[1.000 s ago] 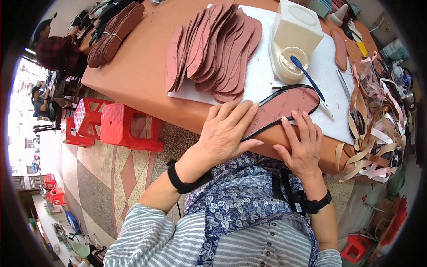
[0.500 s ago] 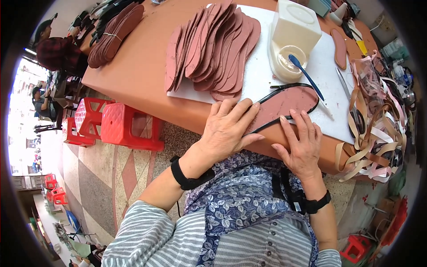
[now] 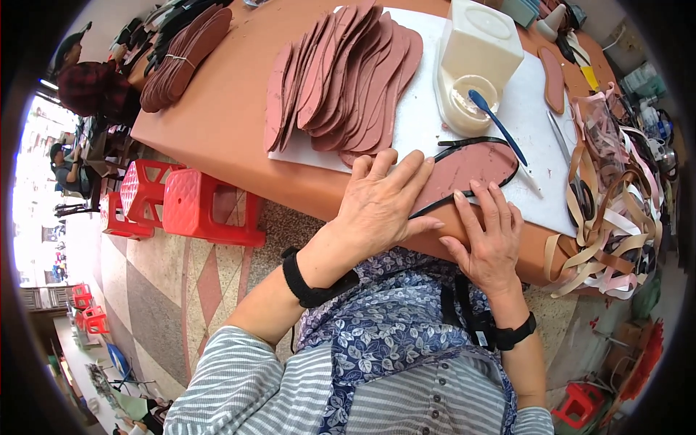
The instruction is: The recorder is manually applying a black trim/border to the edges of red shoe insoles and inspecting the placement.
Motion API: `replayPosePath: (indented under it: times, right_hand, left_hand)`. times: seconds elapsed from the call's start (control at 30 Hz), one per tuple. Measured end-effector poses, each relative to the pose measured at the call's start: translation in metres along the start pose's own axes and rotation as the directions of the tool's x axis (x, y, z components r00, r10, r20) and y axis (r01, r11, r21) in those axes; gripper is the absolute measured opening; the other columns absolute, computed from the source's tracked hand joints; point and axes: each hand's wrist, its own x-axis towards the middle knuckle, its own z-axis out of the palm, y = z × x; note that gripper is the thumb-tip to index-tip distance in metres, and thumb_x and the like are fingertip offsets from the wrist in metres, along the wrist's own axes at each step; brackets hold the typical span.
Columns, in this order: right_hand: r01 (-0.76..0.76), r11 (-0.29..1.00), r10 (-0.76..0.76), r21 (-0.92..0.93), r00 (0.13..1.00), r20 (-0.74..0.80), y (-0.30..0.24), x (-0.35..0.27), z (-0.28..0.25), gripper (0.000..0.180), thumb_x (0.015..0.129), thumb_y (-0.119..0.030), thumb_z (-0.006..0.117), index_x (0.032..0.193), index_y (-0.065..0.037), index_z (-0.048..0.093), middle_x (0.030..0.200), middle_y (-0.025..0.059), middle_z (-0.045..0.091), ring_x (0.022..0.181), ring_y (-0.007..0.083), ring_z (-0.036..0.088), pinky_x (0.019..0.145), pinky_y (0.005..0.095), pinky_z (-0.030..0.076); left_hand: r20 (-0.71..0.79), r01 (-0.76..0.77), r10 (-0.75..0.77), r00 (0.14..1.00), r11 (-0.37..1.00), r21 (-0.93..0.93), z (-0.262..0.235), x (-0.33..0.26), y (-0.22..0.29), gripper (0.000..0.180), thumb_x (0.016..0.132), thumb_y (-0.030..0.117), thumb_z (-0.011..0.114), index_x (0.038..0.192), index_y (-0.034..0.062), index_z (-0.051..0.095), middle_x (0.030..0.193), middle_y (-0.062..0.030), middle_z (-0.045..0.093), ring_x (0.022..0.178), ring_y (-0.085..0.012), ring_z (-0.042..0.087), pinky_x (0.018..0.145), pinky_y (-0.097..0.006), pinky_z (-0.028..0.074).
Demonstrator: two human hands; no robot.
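A reddish-brown insole (image 3: 475, 172) with a black strip along its edge lies at the table's front edge. My left hand (image 3: 388, 196) rests over its left end, fingers laid out and thumb stretched to the right; that end is hidden beneath it. On the near edge of the insole, by the strip, sit the fingertips of my right hand (image 3: 489, 235), its fingers spread and thumb apart. Behind my left hand stands a fanned pile of reddish-brown insoles (image 3: 348, 87). Just beyond the insole, a blue-handled brush (image 3: 500, 127) leans in a cream glue pot (image 3: 475, 101).
A white board (image 3: 533, 94) lies under the pot. To the right are scissors (image 3: 580, 199), a tangle of beige and pink strips (image 3: 609, 239) and a single insole (image 3: 553, 78). A tied bundle of insoles (image 3: 185, 61) sits at far left. Red stools (image 3: 206, 206) stand on the floor.
My left hand has slid slightly to the right over the insole. My right hand has barely moved, its fingers still on the near edge.
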Motion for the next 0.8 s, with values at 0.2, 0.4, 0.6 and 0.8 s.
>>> replayPosePath:
  times: [0.2,0.4,0.6,0.8]
  right_hand:
    - [-0.007,1.0,0.007,0.003,1.0,0.001,0.0,-0.001,0.0,0.061,0.084,-0.055,0.063,0.134,-0.021,0.06,0.145,0.0063,0.047,0.137,0.0276,0.038,0.11,0.0472,0.025]
    - [-0.014,1.0,0.014,0.011,1.0,0.003,-0.001,-0.001,0.001,0.061,0.083,-0.055,0.064,0.134,-0.022,0.06,0.145,0.006,0.047,0.138,0.0273,0.038,0.111,0.0474,0.025]
    - [-0.013,1.0,0.013,0.015,1.0,0.004,-0.001,-0.001,0.001,0.061,0.083,-0.055,0.064,0.134,-0.021,0.06,0.145,0.0065,0.047,0.138,0.0275,0.038,0.111,0.0478,0.025]
    - [-0.017,0.999,0.018,0.039,1.0,-0.009,0.0,-0.001,0.002,0.061,0.084,-0.054,0.064,0.135,-0.021,0.059,0.144,0.0067,0.048,0.137,0.028,0.039,0.11,0.0478,0.025]
  left_hand:
    - [-0.008,0.004,-0.004,1.0,1.0,-0.004,0.005,0.009,0.004,0.081,0.079,0.067,0.061,0.133,0.0073,0.055,0.123,-0.0094,0.05,0.104,-0.027,0.046,0.088,-0.041,0.034]
    - [-0.037,-0.01,0.01,0.999,1.0,-0.011,0.01,0.017,0.003,0.082,0.078,0.068,0.06,0.134,0.0084,0.055,0.115,-0.0112,0.051,0.099,-0.0269,0.047,0.084,-0.04,0.034]
    - [-0.033,-0.006,0.006,0.999,1.0,-0.007,0.008,0.023,0.007,0.082,0.077,0.07,0.06,0.131,0.0087,0.056,0.11,-0.0114,0.051,0.096,-0.0264,0.049,0.081,-0.04,0.034]
    - [-0.022,-0.022,0.023,1.0,1.0,0.014,0.008,0.031,0.007,0.081,0.076,0.071,0.059,0.13,0.0102,0.058,0.099,-0.0109,0.052,0.092,-0.0263,0.052,0.079,-0.04,0.034]
